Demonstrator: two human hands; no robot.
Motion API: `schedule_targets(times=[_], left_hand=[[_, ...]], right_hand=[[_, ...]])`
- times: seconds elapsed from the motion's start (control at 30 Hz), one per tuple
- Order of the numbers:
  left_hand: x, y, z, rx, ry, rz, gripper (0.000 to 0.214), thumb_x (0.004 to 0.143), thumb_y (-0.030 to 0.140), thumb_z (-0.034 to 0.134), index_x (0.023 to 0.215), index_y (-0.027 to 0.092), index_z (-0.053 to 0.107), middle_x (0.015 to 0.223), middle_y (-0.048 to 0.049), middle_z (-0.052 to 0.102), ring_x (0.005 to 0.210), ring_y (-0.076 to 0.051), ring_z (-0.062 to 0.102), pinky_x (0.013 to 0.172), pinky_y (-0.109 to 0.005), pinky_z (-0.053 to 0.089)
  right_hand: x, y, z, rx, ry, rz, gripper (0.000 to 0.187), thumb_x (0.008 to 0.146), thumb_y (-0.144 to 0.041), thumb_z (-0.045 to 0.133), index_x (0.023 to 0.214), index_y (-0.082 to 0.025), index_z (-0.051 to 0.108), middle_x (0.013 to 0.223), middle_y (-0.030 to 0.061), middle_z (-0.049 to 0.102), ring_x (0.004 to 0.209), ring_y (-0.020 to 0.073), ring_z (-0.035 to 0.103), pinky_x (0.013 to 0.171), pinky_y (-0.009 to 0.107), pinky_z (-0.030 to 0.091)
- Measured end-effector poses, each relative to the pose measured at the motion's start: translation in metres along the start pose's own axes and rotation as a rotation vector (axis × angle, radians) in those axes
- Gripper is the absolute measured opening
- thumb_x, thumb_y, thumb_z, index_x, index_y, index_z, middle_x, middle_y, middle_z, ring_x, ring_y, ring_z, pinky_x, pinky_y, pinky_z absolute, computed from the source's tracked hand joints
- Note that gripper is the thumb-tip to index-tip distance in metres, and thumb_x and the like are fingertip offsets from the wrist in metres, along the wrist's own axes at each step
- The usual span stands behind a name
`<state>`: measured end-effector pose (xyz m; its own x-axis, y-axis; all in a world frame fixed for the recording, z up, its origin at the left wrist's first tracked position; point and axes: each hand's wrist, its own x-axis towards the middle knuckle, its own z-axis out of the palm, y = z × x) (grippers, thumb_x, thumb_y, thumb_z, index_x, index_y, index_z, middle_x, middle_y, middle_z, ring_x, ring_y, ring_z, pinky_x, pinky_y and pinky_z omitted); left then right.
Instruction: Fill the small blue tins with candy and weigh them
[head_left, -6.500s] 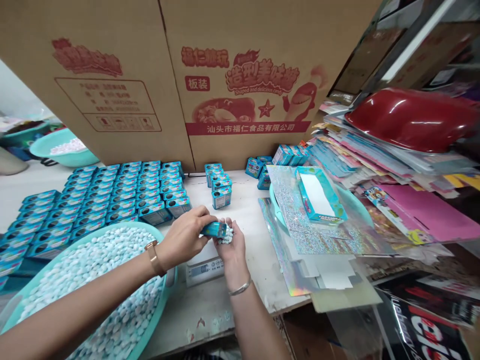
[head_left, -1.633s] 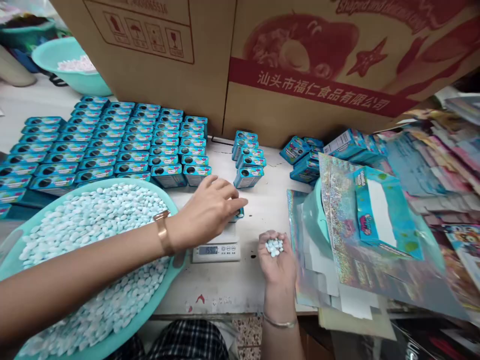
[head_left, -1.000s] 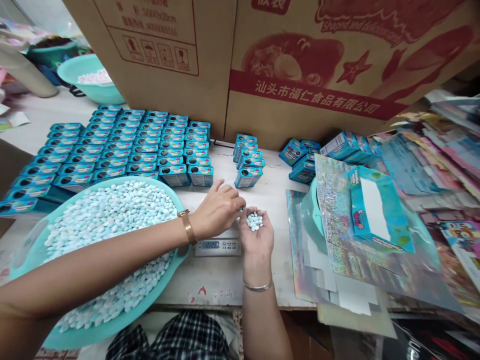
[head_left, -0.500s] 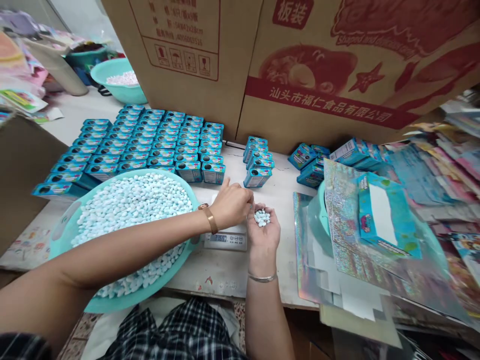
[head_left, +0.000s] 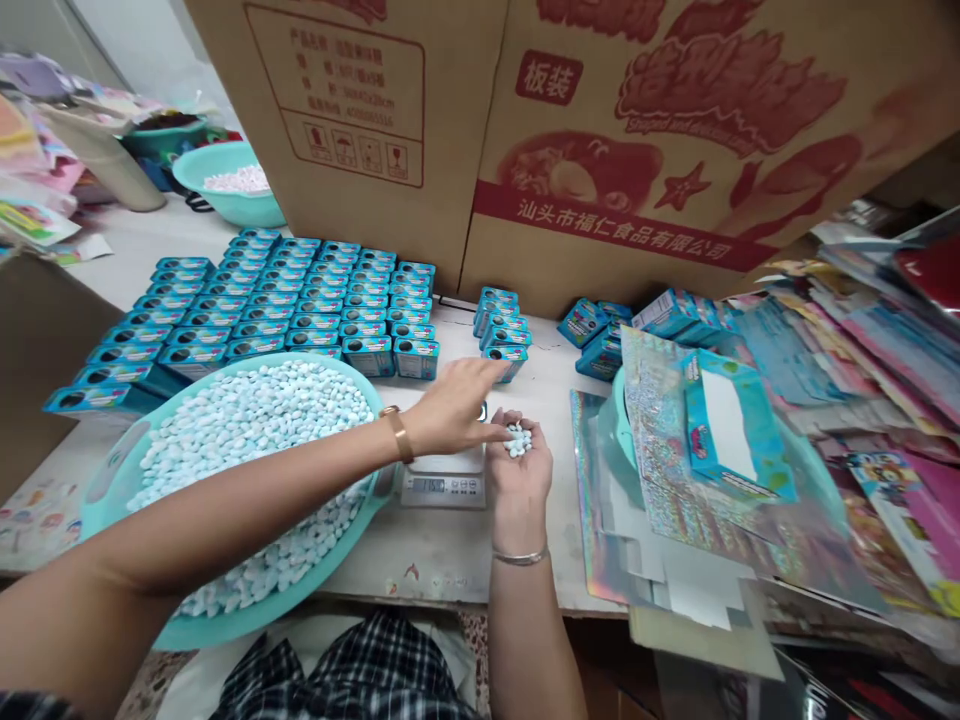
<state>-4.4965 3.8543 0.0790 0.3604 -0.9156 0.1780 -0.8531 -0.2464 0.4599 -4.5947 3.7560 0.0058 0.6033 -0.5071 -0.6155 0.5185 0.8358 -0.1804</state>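
Candies point(head_left: 517, 440) lie in the right hand point(head_left: 521, 478), which is palm up and cupped around them. Each is probably light, hard and smooth, apt to roll, so best pinched by its rounded sides. At nine o'clock of that palm sits the scale point(head_left: 442, 488); at ten, the left hand point(head_left: 448, 412) spreads loose, nothing visible in its grasp. Unlike half a second ago, its fingers no longer bunch together; thumb and forefinger stand apart. Small boxes point(head_left: 504, 325) line up toward twelve o'clock, before the carton point(head_left: 457, 130).
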Motion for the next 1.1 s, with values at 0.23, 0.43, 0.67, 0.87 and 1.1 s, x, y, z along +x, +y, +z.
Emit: schedule_targets(times=[0.23, 0.43, 0.67, 0.87, 1.1], left_hand=[[-0.023, -0.026, 0.0, 0.158, -0.138, -0.24, 0.03, 0.08, 0.033, 0.063, 0.105, 0.018, 0.06, 0.093, -0.0067, 0.068, 0.083, -0.024, 0.066, 0.072, -0.031, 0.047], [-0.006, 0.013, -0.023, 0.209, -0.063, -0.033, 0.022, 0.075, 0.014, 0.053, 0.094, 0.022, 0.062, 0.097, -0.0037, 0.058, 0.078, -0.019, 0.061, 0.062, -0.028, 0.043], [-0.002, 0.027, -0.031, 0.329, -0.12, 0.037, 0.021, 0.075, 0.013, 0.05, 0.09, 0.022, 0.062, 0.092, -0.005, 0.055, 0.079, -0.02, 0.057, 0.059, -0.031, 0.039], [-0.009, 0.015, -0.021, 0.333, -0.149, -0.033, 0.021, 0.071, 0.011, 0.053, 0.085, 0.022, 0.064, 0.089, -0.0043, 0.056, 0.076, -0.019, 0.058, 0.056, -0.029, 0.035], [-0.013, -0.005, -0.012, 0.027, -0.017, -0.231, 0.028, 0.078, 0.042, 0.066, 0.1, 0.025, 0.067, 0.093, -0.0008, 0.067, 0.083, -0.021, 0.065, 0.067, -0.028, 0.043]], right_hand=[[0.007, 0.0, -0.004, 0.007, 0.018, -0.062, 0.028, 0.095, -0.026, 0.038, 0.07, -0.02, 0.051, 0.069, -0.0004, 0.067, 0.074, 0.0117, 0.069, 0.08, 0.033, 0.058], [0.008, 0.0, 0.003, 0.031, -0.021, -0.07, 0.023, 0.094, -0.022, 0.042, 0.073, -0.02, 0.053, 0.071, -0.0008, 0.069, 0.076, 0.013, 0.07, 0.078, 0.033, 0.058], [0.002, 0.001, 0.008, 0.083, -0.046, -0.025, 0.028, 0.095, -0.024, 0.042, 0.07, -0.02, 0.053, 0.069, 0.0003, 0.069, 0.073, 0.0137, 0.07, 0.076, 0.032, 0.058], [-0.001, 0.001, 0.01, 0.079, 0.003, -0.022, 0.028, 0.094, -0.022, 0.041, 0.069, -0.02, 0.053, 0.068, 0.0001, 0.069, 0.072, 0.0127, 0.071, 0.076, 0.03, 0.058], [0.012, -0.008, -0.008, 0.071, -0.133, 0.023, 0.022, 0.089, -0.014, 0.044, 0.069, -0.02, 0.05, 0.069, -0.0008, 0.066, 0.067, 0.0111, 0.068, 0.063, 0.026, 0.058]])
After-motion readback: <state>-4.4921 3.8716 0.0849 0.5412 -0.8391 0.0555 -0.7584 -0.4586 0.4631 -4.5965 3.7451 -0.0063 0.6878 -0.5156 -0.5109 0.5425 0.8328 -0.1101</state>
